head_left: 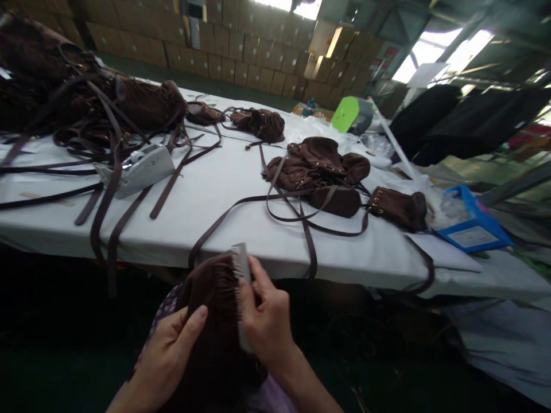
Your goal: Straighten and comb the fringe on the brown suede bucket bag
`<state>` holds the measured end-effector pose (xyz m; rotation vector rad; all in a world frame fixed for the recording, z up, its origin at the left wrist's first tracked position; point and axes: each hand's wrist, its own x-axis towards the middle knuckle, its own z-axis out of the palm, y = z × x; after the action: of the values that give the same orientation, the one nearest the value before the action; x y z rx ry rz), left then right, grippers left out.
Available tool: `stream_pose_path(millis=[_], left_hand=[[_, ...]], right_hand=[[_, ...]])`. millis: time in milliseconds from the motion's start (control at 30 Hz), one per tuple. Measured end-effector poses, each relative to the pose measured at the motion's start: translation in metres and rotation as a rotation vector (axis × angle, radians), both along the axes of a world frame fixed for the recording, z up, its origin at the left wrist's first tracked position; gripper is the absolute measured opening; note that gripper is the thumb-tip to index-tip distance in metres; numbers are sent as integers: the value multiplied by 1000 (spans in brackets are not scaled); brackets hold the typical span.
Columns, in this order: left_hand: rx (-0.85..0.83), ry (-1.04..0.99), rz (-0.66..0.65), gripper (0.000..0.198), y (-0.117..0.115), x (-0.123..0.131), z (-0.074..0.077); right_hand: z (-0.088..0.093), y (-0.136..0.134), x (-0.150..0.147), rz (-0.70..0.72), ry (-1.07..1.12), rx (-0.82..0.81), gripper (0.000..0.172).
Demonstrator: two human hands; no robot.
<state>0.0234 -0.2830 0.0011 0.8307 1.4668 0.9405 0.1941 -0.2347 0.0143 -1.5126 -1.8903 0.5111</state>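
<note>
My right hand (pixel 267 312) is closed round a pale grey comb (pixel 241 264), held nearly upright with its teeth facing left. The teeth touch the fringe along the side of a dark brown fringed bag (pixel 210 287), which lies over my lap in front of the table edge. My left hand (pixel 174 347) grips the left side of this bag, thumb on top and the other fingers mostly hidden behind it. The lower part of the bag is too dark to make out.
On the white-covered table (pixel 232 229) lie several brown bags (pixel 318 166) with long straps, some hanging over the front edge. A larger bag heap (pixel 129 106) is at left, beside a tape dispenser (pixel 144 169). A blue box (pixel 473 221) stands at right; stacked cartons (pixel 241 51) line the back.
</note>
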Motion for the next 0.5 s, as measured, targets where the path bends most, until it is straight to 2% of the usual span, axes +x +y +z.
stream_pose_path(millis=[100, 200, 300, 367, 433, 500], left_hand=[[27, 8, -17, 44, -7, 2, 4], [19, 27, 39, 46, -19, -1, 13], [22, 88, 102, 47, -27, -7, 21], [-6, 44, 155, 45, -27, -13, 24], [-57, -48, 209, 42, -20, -22, 24], [-90, -104, 259, 41, -11, -30, 20]], right_hand=[[-4, 11, -36, 141, -179, 83, 50], [-30, 24, -35, 152, -514, -75, 57], [-61, 31, -2, 81, -738, -312, 58], [-79, 28, 29, 10, -822, -399, 59], [-91, 19, 62, -118, -876, -466, 57], [-98, 7, 93, -272, -836, -513, 50]])
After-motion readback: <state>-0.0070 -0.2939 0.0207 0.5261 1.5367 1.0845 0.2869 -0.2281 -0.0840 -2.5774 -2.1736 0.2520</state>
